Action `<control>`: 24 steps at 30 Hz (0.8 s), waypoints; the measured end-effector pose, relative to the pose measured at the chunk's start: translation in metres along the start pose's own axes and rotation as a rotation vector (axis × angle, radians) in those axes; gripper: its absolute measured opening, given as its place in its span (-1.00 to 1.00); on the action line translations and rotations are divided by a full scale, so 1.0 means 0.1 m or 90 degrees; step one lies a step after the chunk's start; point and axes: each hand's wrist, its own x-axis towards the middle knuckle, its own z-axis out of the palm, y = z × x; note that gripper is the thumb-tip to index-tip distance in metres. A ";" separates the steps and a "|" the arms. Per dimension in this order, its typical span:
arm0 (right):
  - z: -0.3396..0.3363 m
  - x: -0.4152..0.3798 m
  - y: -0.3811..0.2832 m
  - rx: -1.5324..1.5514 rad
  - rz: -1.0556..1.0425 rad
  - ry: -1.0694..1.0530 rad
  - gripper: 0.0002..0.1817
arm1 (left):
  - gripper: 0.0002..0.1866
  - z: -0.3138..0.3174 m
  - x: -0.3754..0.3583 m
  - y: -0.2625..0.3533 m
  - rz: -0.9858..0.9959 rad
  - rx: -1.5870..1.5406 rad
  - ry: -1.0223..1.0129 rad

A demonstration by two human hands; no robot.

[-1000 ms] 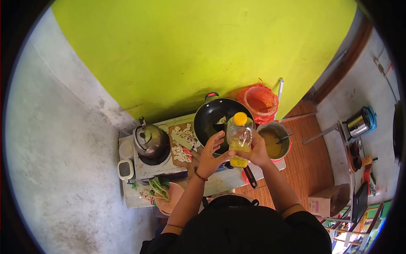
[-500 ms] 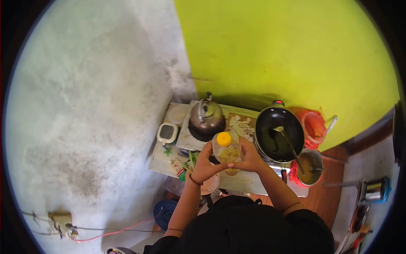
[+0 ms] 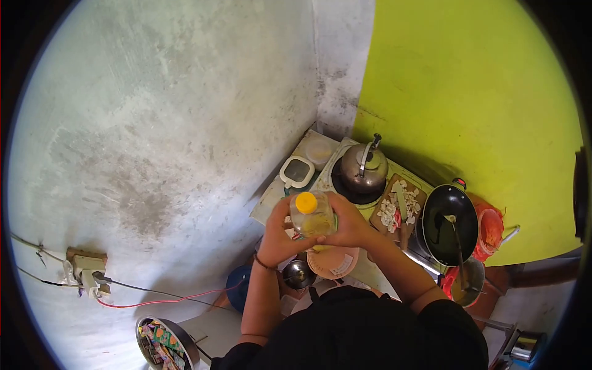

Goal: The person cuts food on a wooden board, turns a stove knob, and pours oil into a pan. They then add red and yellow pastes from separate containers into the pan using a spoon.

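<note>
A clear bottle with a yellow cap stands upright between my hands, with some yellowish content low inside. My left hand wraps round its left side, a bracelet on the wrist. Round the right side curl the fingers of my right hand. Beneath the bottle, partly hidden, is a pinkish bowl. Just beyond my hands sits a metal kettle on the stove. A cutting board with chopped pale pieces and a knife lies to the right of the kettle.
A black wok with a spatula is at the right, beside a metal pot and a red container. A white-rimmed container stands left of the kettle. A basin of packets is at lower left, below wall cables.
The view has turned left, so the stove and wok appear further right and the basin of packets has come into sight. Both hands still hold the bottle.
</note>
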 end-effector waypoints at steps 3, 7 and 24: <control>0.17 0.31 -0.01 0.051 -0.017 0.023 -0.06 | -0.10 -0.22 0.07 0.02 -0.012 0.069 0.044; 0.49 0.57 0.04 -0.037 -0.024 0.016 -0.10 | -0.15 -0.43 0.06 -0.18 -0.031 0.161 0.124; 1.75 0.96 1.37 0.007 0.038 -0.017 -0.20 | -0.09 -0.72 0.21 -2.20 -0.142 0.220 0.212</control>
